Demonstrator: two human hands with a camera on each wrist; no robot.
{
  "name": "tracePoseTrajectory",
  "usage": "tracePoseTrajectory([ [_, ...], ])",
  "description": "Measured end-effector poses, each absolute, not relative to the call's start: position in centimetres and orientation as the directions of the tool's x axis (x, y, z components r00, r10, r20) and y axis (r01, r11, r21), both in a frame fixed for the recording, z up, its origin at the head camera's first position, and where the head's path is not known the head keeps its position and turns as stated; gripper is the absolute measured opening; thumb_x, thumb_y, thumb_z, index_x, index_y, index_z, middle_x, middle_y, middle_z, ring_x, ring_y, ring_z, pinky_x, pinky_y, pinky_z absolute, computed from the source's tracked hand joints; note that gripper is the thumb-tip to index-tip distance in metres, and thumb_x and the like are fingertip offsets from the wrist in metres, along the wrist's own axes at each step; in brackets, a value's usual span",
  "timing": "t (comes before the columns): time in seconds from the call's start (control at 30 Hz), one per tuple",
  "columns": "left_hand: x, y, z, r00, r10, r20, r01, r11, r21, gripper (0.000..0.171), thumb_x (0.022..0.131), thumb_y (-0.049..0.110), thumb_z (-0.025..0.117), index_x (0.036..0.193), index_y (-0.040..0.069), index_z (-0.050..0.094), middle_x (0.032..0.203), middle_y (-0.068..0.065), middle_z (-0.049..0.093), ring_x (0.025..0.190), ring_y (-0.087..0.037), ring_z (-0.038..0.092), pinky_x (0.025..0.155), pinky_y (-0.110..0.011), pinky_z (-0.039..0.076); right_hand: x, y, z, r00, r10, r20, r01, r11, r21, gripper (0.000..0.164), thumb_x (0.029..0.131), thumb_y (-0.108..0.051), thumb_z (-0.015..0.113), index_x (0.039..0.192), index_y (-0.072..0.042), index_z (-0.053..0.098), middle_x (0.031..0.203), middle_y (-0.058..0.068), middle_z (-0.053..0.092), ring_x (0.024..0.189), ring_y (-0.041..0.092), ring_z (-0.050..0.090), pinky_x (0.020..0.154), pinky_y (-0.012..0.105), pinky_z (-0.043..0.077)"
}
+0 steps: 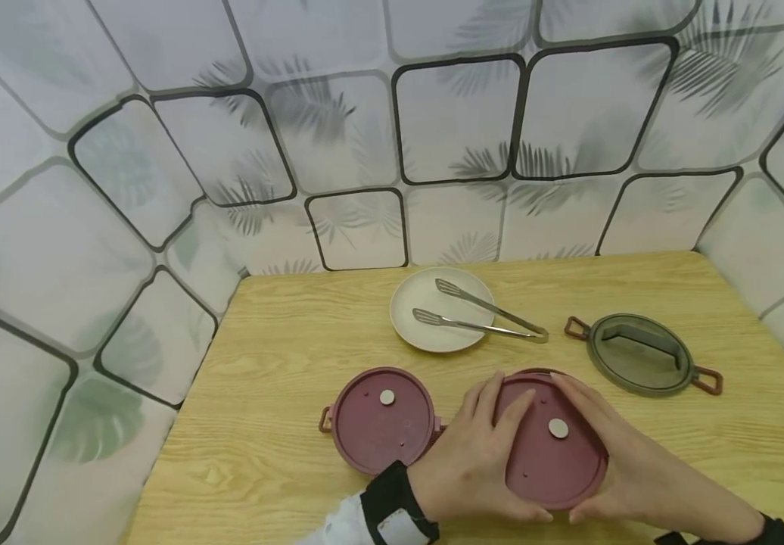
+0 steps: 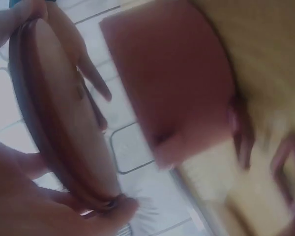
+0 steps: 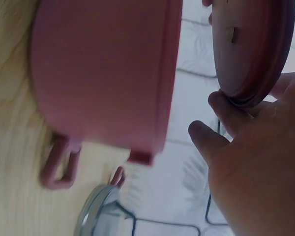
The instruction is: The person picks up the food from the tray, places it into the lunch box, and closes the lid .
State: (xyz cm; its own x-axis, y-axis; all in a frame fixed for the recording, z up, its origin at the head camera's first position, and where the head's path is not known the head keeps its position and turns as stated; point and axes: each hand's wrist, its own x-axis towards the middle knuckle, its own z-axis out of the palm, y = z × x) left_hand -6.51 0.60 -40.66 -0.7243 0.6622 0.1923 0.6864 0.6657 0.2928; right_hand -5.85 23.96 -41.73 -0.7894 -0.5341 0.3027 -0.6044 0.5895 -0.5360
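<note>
Both hands hold a round maroon lid (image 1: 545,469) by its edge, one at each side. It has a pale disc on its face. My left hand (image 1: 474,446) has fingers and thumb around the left rim, and my right hand (image 1: 626,454) grips the right rim. In the wrist views the lid (image 2: 69,108) is above and apart from a maroon pot (image 3: 103,73) with side handles. From the head view that pot is mostly hidden beneath the lid. Left of the hands sits a second maroon pot (image 1: 378,431), with a maroon top and a pale disc.
Behind the hands, metal tongs (image 1: 494,309) lie across a white plate (image 1: 426,337). At the right is a two-handled pot with a grey-green see-through lid (image 1: 640,363). All stand on a wooden table (image 1: 242,424) against a patterned wall covering (image 1: 460,121).
</note>
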Motion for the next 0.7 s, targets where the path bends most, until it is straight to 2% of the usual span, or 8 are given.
tracePoseTrajectory([
  [0.1, -6.6, 1.2, -41.5, -0.731, 0.646, 0.22, 0.678, 0.653, 0.337, 0.121, 0.052, 0.074, 0.064, 0.145, 0.024, 0.005, 0.149, -0.012, 0.004, 0.135, -0.027, 0.016, 0.09, -0.037, 0.045, -5.8, 24.8, -42.2, -0.808, -0.525, 0.266, -0.573, 0.596, -0.562, 0.131, 0.041, -0.048, 0.084, 0.144, -0.006, 0.015, 0.147, 0.009, 0.021, 0.13, -0.002, 0.021, 0.083, 0.014, 0.041],
  [0.27, -6.9, 2.1, -42.9, -0.729, 0.633, 0.261, 0.683, 0.649, 0.337, 0.121, 0.05, 0.074, 0.065, 0.144, 0.023, 0.009, 0.148, -0.012, 0.012, 0.134, -0.026, 0.019, 0.092, -0.036, 0.044, -5.5, 25.5, -42.6, -0.833, -0.512, 0.211, -0.532, 0.633, -0.562, 0.124, 0.049, -0.051, 0.08, 0.144, -0.008, 0.013, 0.146, 0.007, 0.021, 0.13, -0.003, 0.019, 0.088, 0.005, 0.03],
  [0.43, -7.3, 2.6, -43.8, -0.72, 0.642, 0.265, 0.694, 0.65, 0.311, 0.122, 0.05, 0.075, 0.065, 0.145, 0.022, 0.009, 0.148, -0.014, 0.013, 0.134, -0.026, 0.019, 0.095, -0.035, 0.042, -5.4, 25.9, -43.0, -0.84, -0.504, 0.198, -0.52, 0.649, -0.555, 0.123, 0.051, -0.053, 0.079, 0.144, -0.008, 0.012, 0.147, 0.007, 0.02, 0.13, -0.004, 0.017, 0.087, 0.006, 0.032],
  [0.57, -7.8, 3.0, -44.0, -0.698, 0.653, 0.296, 0.716, 0.642, 0.272, 0.122, 0.05, 0.077, 0.062, 0.144, 0.019, 0.011, 0.147, -0.014, 0.014, 0.134, -0.027, 0.02, 0.101, -0.034, 0.037, -5.7, 26.2, -43.2, -0.835, -0.509, 0.208, -0.535, 0.666, -0.52, 0.124, 0.051, -0.056, 0.078, 0.144, -0.008, 0.013, 0.146, 0.007, 0.021, 0.13, -0.006, 0.016, 0.089, 0.002, 0.026],
  [0.7, -8.1, 3.3, -44.2, -0.694, 0.661, 0.285, 0.72, 0.64, 0.269, 0.12, 0.052, 0.078, 0.06, 0.145, 0.02, 0.01, 0.148, -0.013, 0.011, 0.136, -0.026, 0.017, 0.103, -0.035, 0.034, -5.9, 26.4, -43.2, -0.839, -0.508, 0.195, -0.531, 0.685, -0.499, 0.122, 0.052, -0.058, 0.076, 0.144, -0.009, 0.013, 0.146, 0.006, 0.02, 0.129, -0.009, 0.014, 0.087, 0.004, 0.031],
])
